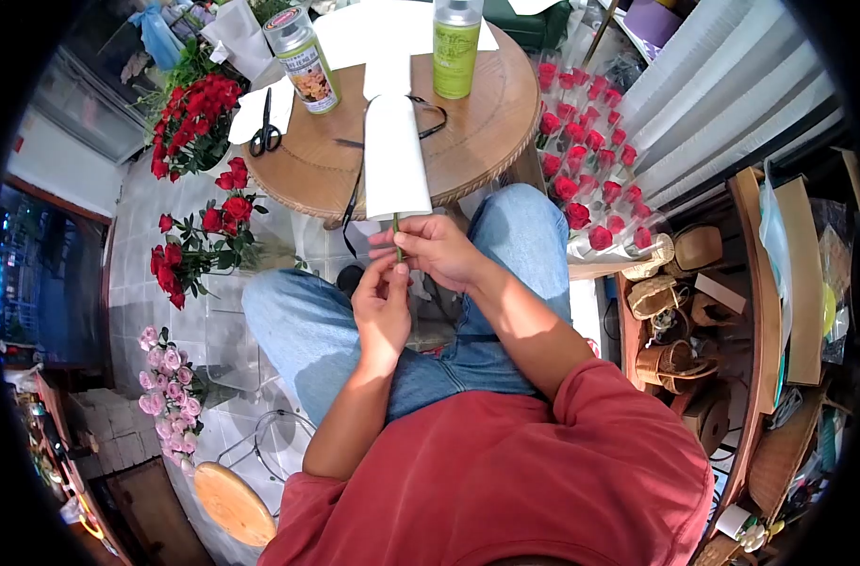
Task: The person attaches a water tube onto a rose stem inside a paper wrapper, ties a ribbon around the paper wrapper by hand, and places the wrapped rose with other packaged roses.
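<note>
Between my knees, my left hand (383, 307) pinches the lower part of a thin green stem (398, 247) with thumb and fingertips. Just above it, my right hand (441, 250) is closed on the same stem, its far fingers slightly blurred. The stem's upper end goes into a long white paper wrap (392, 156), which lies over the near edge of the round wooden table (505, 127). Whatever the paper encloses is hidden. A black cord (437, 118) passes around the wrap and hangs down beside it.
On the table stand a spray can with a flower label (305, 71) and a green spray can (456, 52). Black scissors (265, 137) lie at its left. Red roses (199, 113) and pink roses (171, 391) are at left; sleeved red roses (590, 156) and a basket shelf (675, 363) at right.
</note>
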Demonstrator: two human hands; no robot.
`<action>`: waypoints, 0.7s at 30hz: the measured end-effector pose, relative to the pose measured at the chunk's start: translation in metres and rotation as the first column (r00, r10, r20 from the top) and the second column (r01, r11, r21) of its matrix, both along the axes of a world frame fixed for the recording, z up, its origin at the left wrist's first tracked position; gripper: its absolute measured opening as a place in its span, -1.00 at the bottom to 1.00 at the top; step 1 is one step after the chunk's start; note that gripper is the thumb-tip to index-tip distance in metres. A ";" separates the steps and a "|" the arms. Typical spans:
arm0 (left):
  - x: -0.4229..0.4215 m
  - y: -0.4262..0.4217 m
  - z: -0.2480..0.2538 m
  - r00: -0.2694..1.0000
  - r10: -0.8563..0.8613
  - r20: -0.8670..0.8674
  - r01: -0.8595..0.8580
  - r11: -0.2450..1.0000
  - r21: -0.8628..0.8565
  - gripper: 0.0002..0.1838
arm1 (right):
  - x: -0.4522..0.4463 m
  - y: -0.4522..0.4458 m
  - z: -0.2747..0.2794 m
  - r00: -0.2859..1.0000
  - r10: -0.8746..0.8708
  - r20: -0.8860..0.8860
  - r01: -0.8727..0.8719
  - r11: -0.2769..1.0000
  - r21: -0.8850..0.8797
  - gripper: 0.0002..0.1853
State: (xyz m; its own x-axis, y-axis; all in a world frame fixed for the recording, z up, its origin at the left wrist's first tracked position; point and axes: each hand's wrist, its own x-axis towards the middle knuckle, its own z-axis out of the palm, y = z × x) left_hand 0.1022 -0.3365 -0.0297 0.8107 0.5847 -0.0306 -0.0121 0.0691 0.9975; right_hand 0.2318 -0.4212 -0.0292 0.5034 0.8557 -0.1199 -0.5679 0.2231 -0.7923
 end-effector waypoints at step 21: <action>0.008 0.001 0.004 0.998 0.068 -0.004 -0.068 0.986 -0.149 -0.78 | -0.012 0.005 -0.010 0.996 -0.070 -0.055 0.072 0.997 0.019 -0.69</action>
